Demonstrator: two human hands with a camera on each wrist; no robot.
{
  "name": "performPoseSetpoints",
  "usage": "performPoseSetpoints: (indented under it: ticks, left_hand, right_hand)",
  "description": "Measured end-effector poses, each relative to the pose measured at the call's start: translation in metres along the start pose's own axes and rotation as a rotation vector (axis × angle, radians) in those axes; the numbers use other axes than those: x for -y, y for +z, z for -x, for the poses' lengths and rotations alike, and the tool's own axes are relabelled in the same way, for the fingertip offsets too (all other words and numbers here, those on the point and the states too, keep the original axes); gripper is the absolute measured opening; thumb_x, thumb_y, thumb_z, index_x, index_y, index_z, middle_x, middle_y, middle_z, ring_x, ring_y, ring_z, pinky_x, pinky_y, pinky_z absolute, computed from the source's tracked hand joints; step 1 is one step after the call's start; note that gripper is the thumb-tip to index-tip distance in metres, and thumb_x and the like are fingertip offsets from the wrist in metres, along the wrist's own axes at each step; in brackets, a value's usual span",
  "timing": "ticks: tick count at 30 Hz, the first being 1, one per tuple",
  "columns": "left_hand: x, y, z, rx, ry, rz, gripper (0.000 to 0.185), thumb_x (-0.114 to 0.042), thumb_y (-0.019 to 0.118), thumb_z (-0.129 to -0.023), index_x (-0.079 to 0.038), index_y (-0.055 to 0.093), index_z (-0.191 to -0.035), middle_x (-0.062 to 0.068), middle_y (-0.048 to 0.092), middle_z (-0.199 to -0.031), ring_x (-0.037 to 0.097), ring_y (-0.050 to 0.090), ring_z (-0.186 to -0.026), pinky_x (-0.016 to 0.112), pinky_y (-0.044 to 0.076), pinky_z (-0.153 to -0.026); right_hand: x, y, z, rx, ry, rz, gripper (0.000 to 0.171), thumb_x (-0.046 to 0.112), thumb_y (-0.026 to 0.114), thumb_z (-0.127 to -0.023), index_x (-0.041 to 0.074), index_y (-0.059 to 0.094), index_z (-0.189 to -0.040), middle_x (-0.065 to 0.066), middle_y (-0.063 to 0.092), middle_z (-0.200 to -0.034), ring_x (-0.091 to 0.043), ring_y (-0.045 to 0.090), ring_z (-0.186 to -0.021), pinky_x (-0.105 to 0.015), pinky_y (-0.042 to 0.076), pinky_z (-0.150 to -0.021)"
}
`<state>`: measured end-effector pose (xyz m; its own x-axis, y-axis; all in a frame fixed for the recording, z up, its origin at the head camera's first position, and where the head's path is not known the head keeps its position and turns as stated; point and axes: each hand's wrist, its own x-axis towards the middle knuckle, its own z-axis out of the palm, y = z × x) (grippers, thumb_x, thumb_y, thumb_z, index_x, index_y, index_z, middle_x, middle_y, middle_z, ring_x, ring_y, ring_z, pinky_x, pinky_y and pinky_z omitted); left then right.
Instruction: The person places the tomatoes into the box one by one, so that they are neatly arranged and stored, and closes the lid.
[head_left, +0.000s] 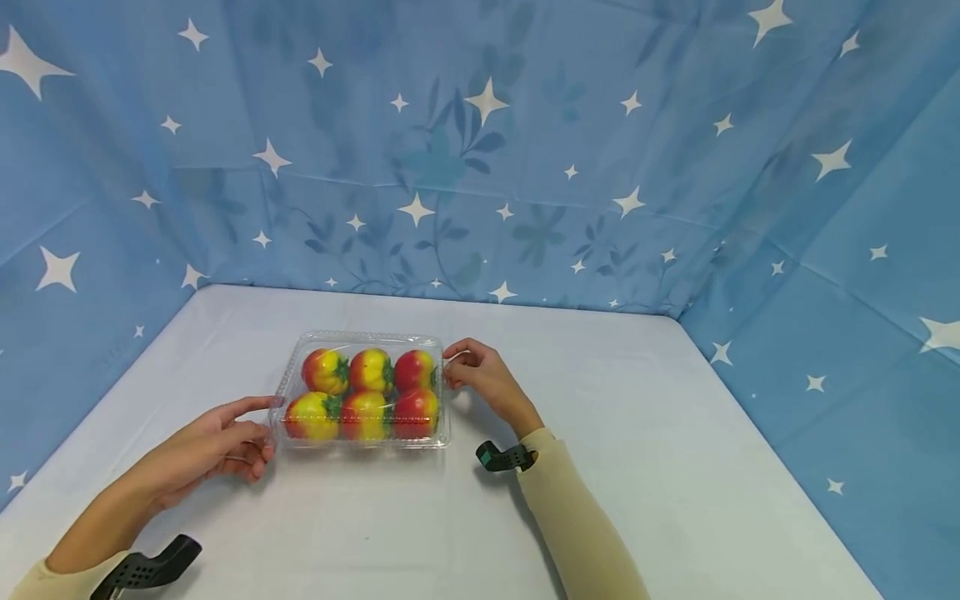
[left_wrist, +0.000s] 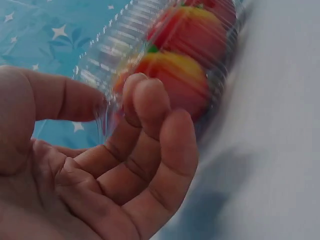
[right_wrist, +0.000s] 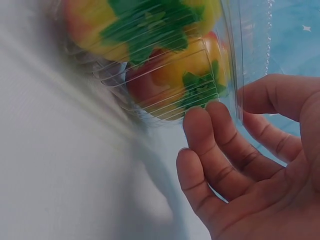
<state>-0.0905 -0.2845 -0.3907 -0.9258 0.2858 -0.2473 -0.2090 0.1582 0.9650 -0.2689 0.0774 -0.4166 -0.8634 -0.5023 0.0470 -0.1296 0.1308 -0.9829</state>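
A clear plastic clamshell box (head_left: 367,443), lid down, holds several red-and-yellow fruits (head_left: 367,369) with green leafy tops. At its left edge, my left hand (head_left: 217,450) pinches the rim between thumb and fingers; the left wrist view shows the other fingers curled by the ribbed side wall. My right hand (head_left: 483,379) pinches the rim on the opposite side. Seen from the right wrist, the fingertips (right_wrist: 199,125) lie against the box's side, near a fruit (right_wrist: 200,90). The box is close over the white table, with shadow beneath its sides.
A white table (head_left: 360,533) spreads under the box, its far corners rounded. Blue cloth (head_left: 450,167) with white stars and leaf prints hangs behind and along both sides. Each wrist wears a black strap-mounted device (head_left: 504,457).
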Motion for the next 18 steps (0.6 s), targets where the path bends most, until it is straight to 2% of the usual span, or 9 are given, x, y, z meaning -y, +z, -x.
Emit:
performPoseSetpoints:
  ticks: [6,9,13,18]
  left_hand:
    - [-0.0043,0.0034,0.0025,0.062,-0.069,0.043,0.068,-0.022,0.047,-0.104,-0.001,0.003,-0.151,0.009,0.062,-0.084,0.017,0.056,-0.059,0.038,0.055,-0.06]
    - [-0.004,0.0051,0.0042,0.084,-0.05,0.05,0.068,-0.02,0.046,-0.104,-0.001,-0.001,-0.15,0.007,0.059,-0.083,0.015,0.051,-0.058,0.033,0.051,-0.056]
    - [-0.0028,0.0067,0.0049,0.106,0.008,0.051,0.066,-0.015,0.044,-0.104,0.003,-0.002,-0.148,0.005,0.055,-0.081,0.014,0.044,-0.056,0.03,0.048,-0.052]
    - [-0.003,0.0087,0.0041,0.096,0.029,0.044,0.066,-0.014,0.044,-0.104,0.005,-0.002,-0.148,0.003,0.054,-0.077,0.014,0.038,-0.052,0.03,0.046,-0.048]
  right_hand:
    - [0.0023,0.0,-0.0002,0.026,0.024,0.023,0.027,0.007,0.057,-0.093,-0.001,0.057,-0.119,-0.011,0.063,-0.093,-0.046,0.057,-0.09,-0.049,0.053,-0.085]
    - [0.0034,-0.0006,-0.0003,0.045,0.024,0.029,0.028,0.005,0.056,-0.094,-0.003,0.055,-0.12,-0.017,0.062,-0.094,-0.05,0.054,-0.091,-0.054,0.052,-0.086]
    - [0.006,-0.0002,0.0022,0.038,0.021,0.044,0.027,0.007,0.056,-0.094,-0.001,0.056,-0.12,-0.022,0.062,-0.092,-0.048,0.055,-0.088,-0.053,0.052,-0.085]
    - [0.0079,0.0019,0.0061,0.013,0.012,0.068,0.024,0.01,0.057,-0.094,0.005,0.058,-0.117,-0.018,0.064,-0.083,-0.042,0.059,-0.078,-0.047,0.055,-0.08]
